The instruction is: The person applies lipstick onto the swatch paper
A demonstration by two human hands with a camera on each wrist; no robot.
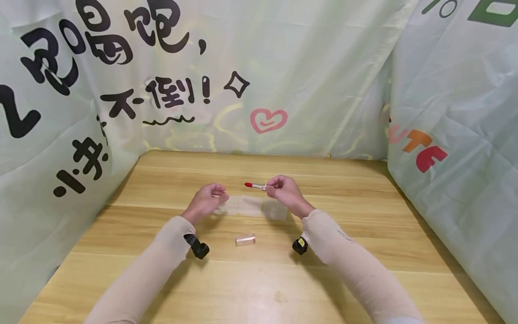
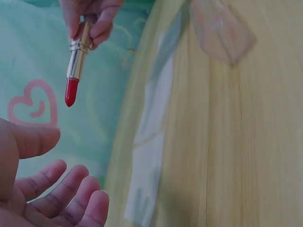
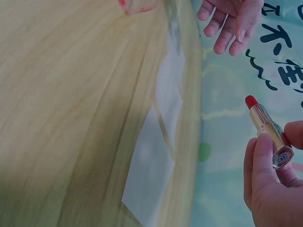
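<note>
The lipstick [image 1: 256,186] is held above the table [image 1: 344,288] by the right hand [image 1: 284,193]; its base is pinched between thumb and fingers, and that grip is closed around it. The red tip is exposed and directed toward the left hand [image 1: 206,201]. By the left hand nothing is held: its fingers are loosely extended, with the thumb set apart from them, and the lipstick is not touched by it. Pieces of white paper [image 1: 250,206] are laid in a row on the table, below and between the hands. A pink tube [image 1: 245,240] is seen lying on its side, nearer the wearer than the paper. The table is bordered by pale printed cloth [image 1: 323,67].
</note>
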